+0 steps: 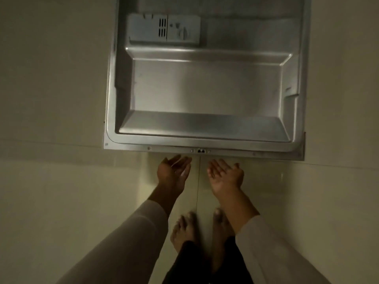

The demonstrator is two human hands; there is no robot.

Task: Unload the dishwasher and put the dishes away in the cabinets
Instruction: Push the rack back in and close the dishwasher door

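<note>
Nearest, two bare feet (184,230) stand on the pale tiled floor (51,181). Beyond them the left hand (174,171) and right hand (225,175) lie side by side, palms up, fingers apart and relaxed, gripping nothing. They sit just beneath the door's lip at 6 o'clock. The silvery stainless-steel dishwasher door (205,89) lies folded down flat, its recessed panel bare, with a grey plastic detergent dispenser (164,30) at 11 o'clock. The step looks like handling the door. No rack or dishes show, so whether unloading is starting or finished cannot be told.
</note>
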